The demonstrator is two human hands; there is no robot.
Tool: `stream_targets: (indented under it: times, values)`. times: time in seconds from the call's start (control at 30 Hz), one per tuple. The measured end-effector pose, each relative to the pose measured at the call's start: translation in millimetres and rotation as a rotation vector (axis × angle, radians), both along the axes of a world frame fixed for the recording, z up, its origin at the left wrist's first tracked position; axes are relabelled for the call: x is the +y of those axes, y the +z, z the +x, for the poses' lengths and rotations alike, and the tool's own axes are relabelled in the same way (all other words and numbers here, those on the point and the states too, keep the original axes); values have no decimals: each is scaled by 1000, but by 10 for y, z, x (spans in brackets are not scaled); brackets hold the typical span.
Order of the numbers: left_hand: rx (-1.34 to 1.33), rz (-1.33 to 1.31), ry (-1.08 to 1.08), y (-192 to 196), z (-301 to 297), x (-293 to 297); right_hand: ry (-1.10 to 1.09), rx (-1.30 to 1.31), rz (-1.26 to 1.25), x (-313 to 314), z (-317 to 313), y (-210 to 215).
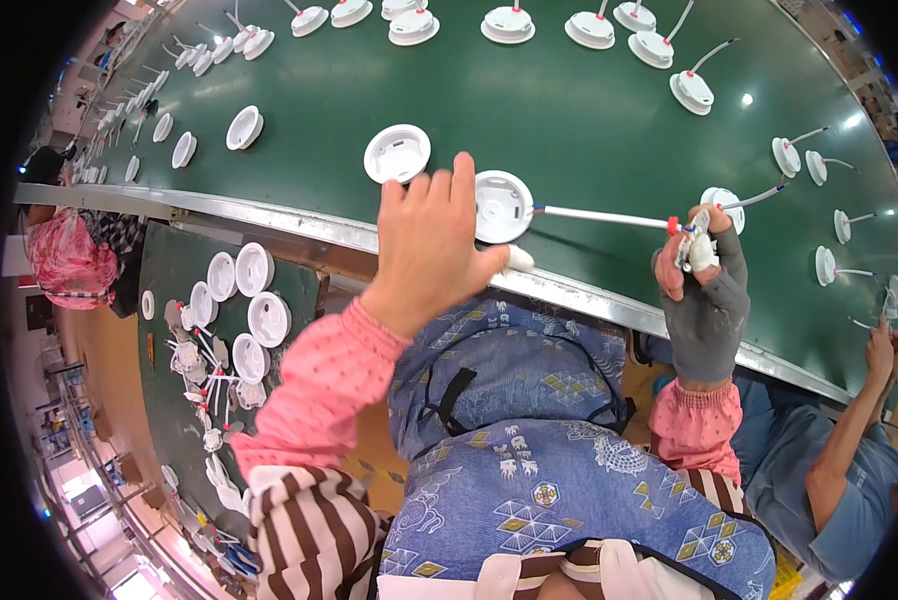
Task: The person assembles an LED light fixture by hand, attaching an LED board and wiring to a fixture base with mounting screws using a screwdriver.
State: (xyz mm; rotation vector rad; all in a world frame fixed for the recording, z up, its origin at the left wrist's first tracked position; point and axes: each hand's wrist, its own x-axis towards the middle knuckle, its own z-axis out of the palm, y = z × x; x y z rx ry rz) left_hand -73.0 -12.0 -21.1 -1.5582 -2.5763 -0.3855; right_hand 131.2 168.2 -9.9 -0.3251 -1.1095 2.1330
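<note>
My left hand (pixel 431 238) is bare, with a white cover on its thumb tip and its fingers stretched out. A white round plastic housing (pixel 504 207) lies between its index finger and thumb; whether they press on it I cannot tell. Another white round housing (pixel 397 153) lies beyond the fingertips. My right hand (pixel 707 290), in a grey glove with bare fingertips, pinches a small white-and-metal part (pixel 702 252). From that part a white cable (pixel 609 217) with a red ring runs left, its thin wire ends reaching the housing's side.
White round caps with upright cables (pixel 509 25) stand across the green surface (pixel 589 120), which has a metal edge (pixel 349 233). A side table at left holds housings (pixel 269 319) and cabled parts (pixel 191 355). At right, a co-worker's hands (pixel 881 350) handle a similar part.
</note>
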Motion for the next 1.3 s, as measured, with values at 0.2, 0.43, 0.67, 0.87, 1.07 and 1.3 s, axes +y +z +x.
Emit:
stream_targets:
  times: [0.2,0.43,0.67,0.87,1.07,1.3]
  values:
    - [-219,188,27,-11,11,-117,-37,-130,65,-99,-136,-5]
    - [-452,256,-137,-293,-132,-6,-42,-263,81,-373,-218,16]
    - [-381,263,-75,-103,151,55,-110,-245,206,-258,-96,36]
    - [-218,333,66,-330,332,261,-73,-306,206,-143,51,73]
    - [-333,344,-53,-266,214,216,83,-321,262,-75,94,63]
    - [-339,329,-139,-110,252,173,119,-350,380,-93,65,69]
